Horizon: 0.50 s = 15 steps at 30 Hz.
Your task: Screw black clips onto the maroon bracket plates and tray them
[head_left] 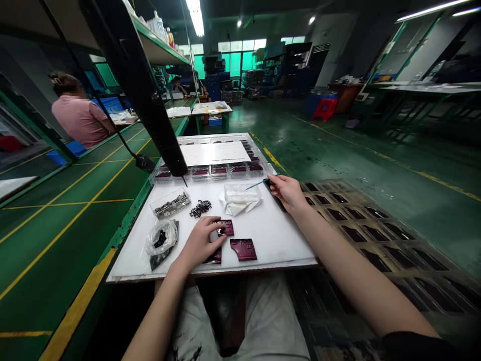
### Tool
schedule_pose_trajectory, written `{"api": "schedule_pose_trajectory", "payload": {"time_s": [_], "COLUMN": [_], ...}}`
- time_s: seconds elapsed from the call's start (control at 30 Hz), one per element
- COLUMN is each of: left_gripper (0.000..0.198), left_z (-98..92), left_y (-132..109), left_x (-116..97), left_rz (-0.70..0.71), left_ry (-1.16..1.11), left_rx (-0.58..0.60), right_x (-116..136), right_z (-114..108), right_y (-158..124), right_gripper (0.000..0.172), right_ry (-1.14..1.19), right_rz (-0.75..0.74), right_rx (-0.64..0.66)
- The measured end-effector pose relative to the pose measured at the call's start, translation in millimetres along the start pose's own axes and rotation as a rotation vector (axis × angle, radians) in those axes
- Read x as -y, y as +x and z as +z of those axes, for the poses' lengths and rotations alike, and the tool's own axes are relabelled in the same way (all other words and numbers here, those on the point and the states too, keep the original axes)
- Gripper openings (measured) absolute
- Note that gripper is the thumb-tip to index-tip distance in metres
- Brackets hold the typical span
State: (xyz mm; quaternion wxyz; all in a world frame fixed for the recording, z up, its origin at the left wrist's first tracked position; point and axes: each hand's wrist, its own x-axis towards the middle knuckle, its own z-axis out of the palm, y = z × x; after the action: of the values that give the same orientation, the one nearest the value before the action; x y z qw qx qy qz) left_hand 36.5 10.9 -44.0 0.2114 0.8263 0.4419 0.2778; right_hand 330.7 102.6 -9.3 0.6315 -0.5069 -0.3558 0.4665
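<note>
Factory workbench, green-matted [63, 250], carries white rectangular work board [276, 245]; flat maroon metal plates [243, 249] lie at board's 6 o'clock, w/ left hand [199, 243] curled over them, fingers part-closed and touching, grip unconfirmed. Right hand [287, 193], at 2 o'clock, pinches slim blue pick [259, 183], long axis running to 9 o'clock, tip just short of clear film pack on white cloth [240, 200]. Left hand nearer plates; right hand well apart.

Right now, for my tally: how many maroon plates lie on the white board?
3 visible: one maroon plate at the fingertips of the left hand, one partly under that hand, one to its right on the white board. More may be hidden beneath the hand.
</note>
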Motion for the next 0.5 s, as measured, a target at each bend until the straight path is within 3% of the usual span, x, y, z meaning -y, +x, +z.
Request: {"api": "schedule_pose_trajectory", "payload": {"time_s": [0.13, 0.23, 0.3, 0.4, 0.5], "left_gripper": [0.019, 0.02, 0.02, 0.021, 0.023], "left_z": [-1.3, -1.5, -0.4, 3.0, 6.0], "left_y": [-3.5, -5.3, -5.8, -5.8, -5.6], "left_x": [-2.7, -4.1, -3.9, -1.7, 1.3], "left_rz": [-0.007, 0.013, 0.019, 0.031, 0.051], "left_ry": [-0.031, -0.049, -0.048, -0.037, -0.021], "left_rx": [-0.03, -0.04, -0.045, -0.065, -0.07], "right_x": [1.9, 16.9, 29.4, 38.8, 29.3], "right_z": [4.3, 3.3, 2.7, 4.3, 8.0], "right_y": [8.4, -0.9, -20.0, -63.9, -107.6], "right_gripper": [0.028, 0.026, 0.021, 0.012, 0.004], "right_ry": [-0.169, -0.317, -0.424, -0.552, -0.585], "right_rz": [-0.151, -0.264, -0.431, -0.793, -0.947], "right_rx": [-0.035, -0.003, -0.007, -0.074, 0.005]}}
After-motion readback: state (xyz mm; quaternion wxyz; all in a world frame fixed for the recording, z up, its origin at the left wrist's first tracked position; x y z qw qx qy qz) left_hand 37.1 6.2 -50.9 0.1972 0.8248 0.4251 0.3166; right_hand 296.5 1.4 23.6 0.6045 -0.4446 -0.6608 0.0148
